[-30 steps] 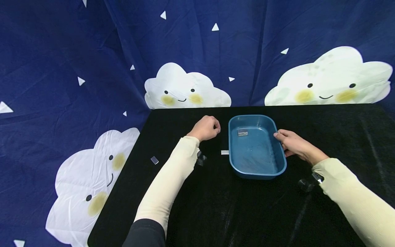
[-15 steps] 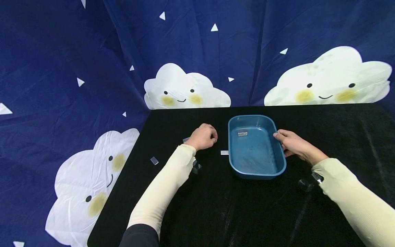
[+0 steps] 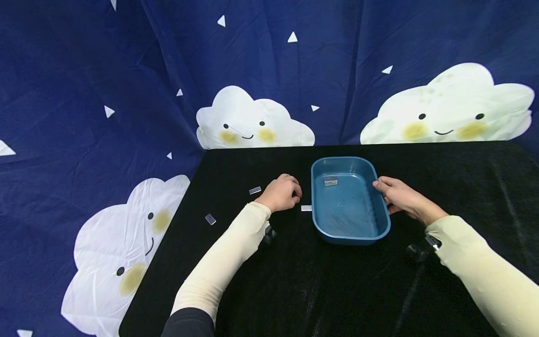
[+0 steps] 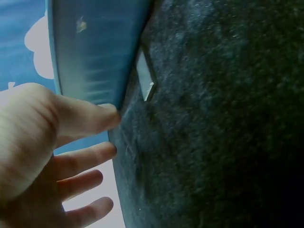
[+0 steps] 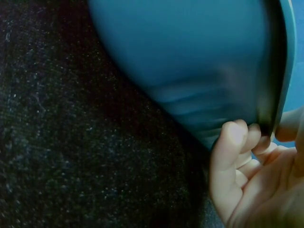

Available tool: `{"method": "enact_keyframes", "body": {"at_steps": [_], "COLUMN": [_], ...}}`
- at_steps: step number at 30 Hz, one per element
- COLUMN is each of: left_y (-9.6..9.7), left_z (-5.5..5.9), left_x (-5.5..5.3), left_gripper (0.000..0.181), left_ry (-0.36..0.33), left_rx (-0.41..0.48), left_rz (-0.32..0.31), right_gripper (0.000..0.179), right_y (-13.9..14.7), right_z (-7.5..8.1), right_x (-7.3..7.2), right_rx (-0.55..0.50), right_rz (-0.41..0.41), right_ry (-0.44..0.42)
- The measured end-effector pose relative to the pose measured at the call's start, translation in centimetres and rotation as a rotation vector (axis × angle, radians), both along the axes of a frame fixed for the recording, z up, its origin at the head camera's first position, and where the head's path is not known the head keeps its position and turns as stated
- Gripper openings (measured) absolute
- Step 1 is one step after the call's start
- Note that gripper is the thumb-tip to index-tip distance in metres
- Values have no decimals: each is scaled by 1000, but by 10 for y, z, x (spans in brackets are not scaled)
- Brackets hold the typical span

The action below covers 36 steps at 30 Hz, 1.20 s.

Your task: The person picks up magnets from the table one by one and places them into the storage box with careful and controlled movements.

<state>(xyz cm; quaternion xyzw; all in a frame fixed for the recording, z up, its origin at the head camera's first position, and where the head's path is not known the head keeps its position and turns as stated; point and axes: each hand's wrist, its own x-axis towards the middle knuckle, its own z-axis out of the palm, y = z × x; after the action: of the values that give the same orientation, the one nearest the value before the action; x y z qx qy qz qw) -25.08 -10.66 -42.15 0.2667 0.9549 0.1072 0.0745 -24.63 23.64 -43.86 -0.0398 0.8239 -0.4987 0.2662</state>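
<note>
Shifted slightly, the left hand [image 3: 279,193], fingers loose and empty, uncovers a glassy slab [image 3: 255,190]. Black cloth [image 3: 269,281] bears a blue tub [image 3: 349,213], side gripped by the right hand [image 3: 401,199], rim partly hiding a second slab [image 3: 306,208]; a third slab [image 3: 210,219] lies farther left. Pieces inside [image 3: 330,181] are hard to count.

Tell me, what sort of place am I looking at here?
Probably a staged indoor corner, perhaps for filming: a creased blue cloth backdrop with smiling clouds hangs behind a black tabletop, where the right hand grips a plain blue tray.
</note>
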Motion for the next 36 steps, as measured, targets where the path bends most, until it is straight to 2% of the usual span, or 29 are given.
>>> {"method": "enact_keyframes", "body": {"at_steps": [9, 16, 30, 36], "left_y": [6, 8, 11, 10], "left_z": [-7, -14, -15, -15], "left_x": [3, 5, 3, 4], "left_gripper": [16, 17, 7, 9], "left_ry": [-20, -51, -7, -2], "left_rx": [-31, -53, -57, -44], "left_rz": [-48, -42, -45, -55], "right_gripper": [34, 34, 36, 36], "right_y": [1, -1, 0, -1], "right_z": [1, 1, 1, 2], "right_x": [1, 1, 1, 2], "right_rx": [-8, -8, -6, -3], "right_rz": [3, -1, -7, -6], "right_ry": [-3, 1, -1, 3]}}
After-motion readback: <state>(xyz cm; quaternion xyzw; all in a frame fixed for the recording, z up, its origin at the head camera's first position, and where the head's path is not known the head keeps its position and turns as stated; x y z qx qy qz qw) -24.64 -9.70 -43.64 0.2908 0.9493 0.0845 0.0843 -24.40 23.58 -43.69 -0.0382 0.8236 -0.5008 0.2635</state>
